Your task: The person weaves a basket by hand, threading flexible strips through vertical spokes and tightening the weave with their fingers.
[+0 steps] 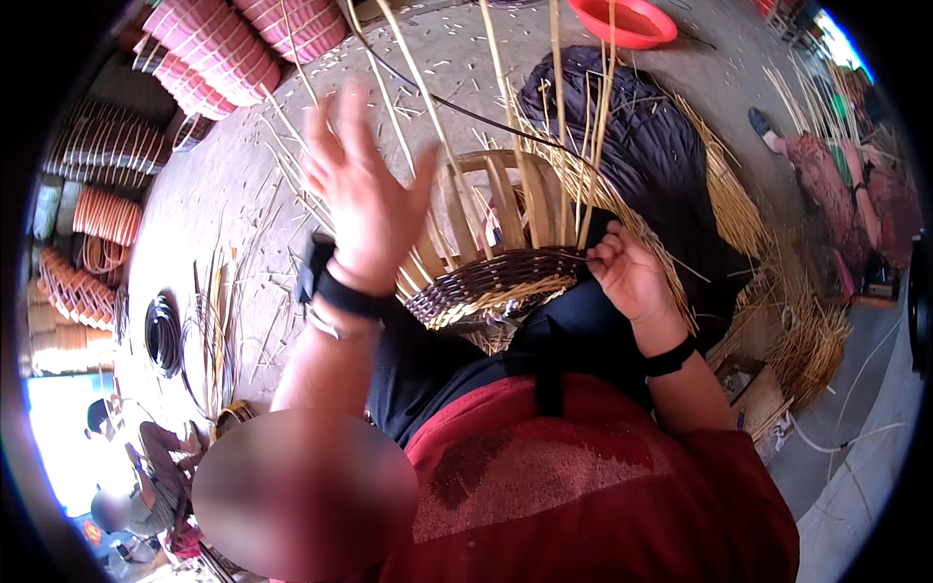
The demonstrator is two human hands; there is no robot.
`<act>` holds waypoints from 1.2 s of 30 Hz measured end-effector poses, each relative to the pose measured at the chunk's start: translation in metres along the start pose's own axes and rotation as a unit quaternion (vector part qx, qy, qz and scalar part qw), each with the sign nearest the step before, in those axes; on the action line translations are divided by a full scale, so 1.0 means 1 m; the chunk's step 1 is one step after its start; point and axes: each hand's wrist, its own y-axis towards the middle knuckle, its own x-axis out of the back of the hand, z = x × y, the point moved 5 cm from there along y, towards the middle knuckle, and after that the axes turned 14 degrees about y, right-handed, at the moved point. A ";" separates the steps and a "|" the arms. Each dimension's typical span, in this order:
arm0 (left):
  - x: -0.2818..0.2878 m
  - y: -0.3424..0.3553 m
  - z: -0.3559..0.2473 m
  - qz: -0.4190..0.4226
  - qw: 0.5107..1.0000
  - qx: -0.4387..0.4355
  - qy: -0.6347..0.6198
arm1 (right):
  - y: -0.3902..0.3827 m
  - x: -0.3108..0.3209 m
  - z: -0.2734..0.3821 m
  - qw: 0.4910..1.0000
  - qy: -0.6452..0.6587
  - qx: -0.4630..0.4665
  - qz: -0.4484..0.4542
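A half-woven basket (496, 282) rests at my lap, its lower band woven of dark and pale strands. Tall pale stakes (493, 58) rise from it, with broad flat slats (535, 199) among them. My left hand (364, 185) is raised at the basket's left side, fingers spread and slightly blurred, with nothing in it. At the right end of the woven band, my right hand (627, 272) is closed in a pinch; what lies between its fingertips is too small to make out. A long dark strand (466, 110) arcs across the stakes.
Dark cloth (622, 126) covers a bundle of pale sticks (734, 194) on the right. A red basin (627, 21) sits ahead. Stacked baskets (209, 44) and a dark coil (162, 335) stand left. Other people sit at far right (836, 194) and lower left (155, 476).
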 end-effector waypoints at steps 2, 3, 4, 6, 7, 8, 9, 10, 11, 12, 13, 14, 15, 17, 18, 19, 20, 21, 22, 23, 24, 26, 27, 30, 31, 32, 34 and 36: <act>0.002 -0.040 -0.045 0.161 0.956 -0.209 -0.130 | 0.012 0.006 -0.006 1.000 -0.010 -0.002 0.015; 0.003 -0.066 -0.068 0.157 0.940 -0.246 -0.177 | 0.017 -0.005 -0.007 0.999 -0.036 0.013 -0.003; 0.007 -0.081 -0.088 0.244 0.933 -0.218 -0.153 | 0.022 -0.014 -0.002 0.997 -0.060 0.034 -0.024; 0.005 -0.102 -0.100 0.216 0.954 -0.193 -0.079 | 0.045 -0.056 0.013 0.979 -0.163 0.124 0.015; 0.006 -0.101 -0.103 0.220 0.955 -0.186 -0.066 | 0.049 -0.088 0.012 0.955 -0.249 0.162 0.014; 0.009 -0.100 -0.107 0.224 0.956 -0.181 -0.057 | 0.063 -0.115 0.008 0.929 -0.278 0.230 0.090; 0.009 -0.102 -0.106 0.249 0.951 -0.176 -0.054 | 0.071 -0.146 0.004 0.775 -0.529 0.322 0.128; 0.006 -0.099 -0.107 0.268 0.946 -0.174 -0.054 | 0.080 -0.161 -0.005 0.643 -0.627 0.395 0.193; 0.003 -0.096 -0.109 0.283 0.941 -0.175 -0.055 | 0.111 -0.152 -0.010 0.621 -0.694 0.331 0.150; 0.004 -0.094 -0.107 0.274 0.941 -0.191 -0.058 | 0.097 -0.163 -0.012 0.571 -0.703 0.406 0.119; 0.004 -0.093 -0.104 0.264 0.940 -0.207 -0.060 | 0.097 -0.163 -0.004 0.532 -0.675 0.487 0.160; 0.004 -0.091 -0.101 0.255 0.939 -0.224 -0.063 | 0.094 -0.159 0.007 0.487 -0.639 0.562 0.198; 0.004 -0.092 -0.090 0.258 0.940 -0.219 -0.053 | 0.077 -0.158 0.007 0.687 -0.629 0.333 0.149; 0.006 -0.091 -0.092 0.258 0.936 -0.230 -0.066 | 0.037 -0.131 0.026 0.887 -0.386 0.211 0.142; 0.007 -0.090 -0.095 0.245 0.940 -0.227 -0.070 | 0.024 -0.100 0.040 0.894 -0.388 0.163 0.154; 0.007 -0.088 -0.099 0.230 0.943 -0.226 -0.078 | 0.014 -0.066 0.043 0.934 -0.324 0.112 0.102; 0.006 -0.084 -0.105 0.213 0.946 -0.227 -0.088 | 0.007 -0.018 0.042 0.971 -0.230 0.052 0.034; 0.006 -0.076 -0.116 0.263 0.933 -0.231 -0.080 | 0.001 0.025 0.035 0.994 -0.107 0.004 0.008; 0.004 -0.087 -0.124 0.179 0.948 -0.252 -0.074 | 0.001 0.060 0.026 0.999 -0.017 -0.023 -0.026; -0.005 -0.101 -0.131 0.150 0.944 -0.286 -0.057 | 0.007 0.065 0.025 0.999 0.016 -0.007 -0.036; -0.009 -0.110 -0.140 0.123 0.937 -0.323 -0.040 | 0.011 0.069 0.025 0.997 0.053 0.011 -0.048; -0.019 -0.115 -0.151 0.198 0.897 -0.387 0.083 | 0.026 0.021 0.026 0.986 0.004 0.048 -0.159; -0.023 -0.117 -0.153 0.172 0.899 -0.390 0.100 | 0.042 0.005 0.032 0.990 -0.062 0.058 -0.112; -0.029 -0.114 -0.171 0.201 0.860 -0.423 0.202 | 0.109 -0.053 0.022 0.942 -0.305 0.131 0.054; -0.030 -0.113 -0.178 0.226 0.835 -0.440 0.242 | 0.135 -0.053 0.016 0.880 -0.435 0.163 0.101; -0.031 -0.113 -0.179 0.229 0.834 -0.445 0.232 | 0.158 -0.046 0.005 0.808 -0.572 0.128 0.056; -0.035 -0.108 -0.190 0.222 0.836 -0.459 0.200 | 0.175 -0.011 0.025 0.794 -0.529 0.300 0.007; -0.036 -0.107 -0.175 0.236 0.831 -0.459 0.208 | 0.152 -0.014 0.006 0.867 -0.399 0.298 -0.012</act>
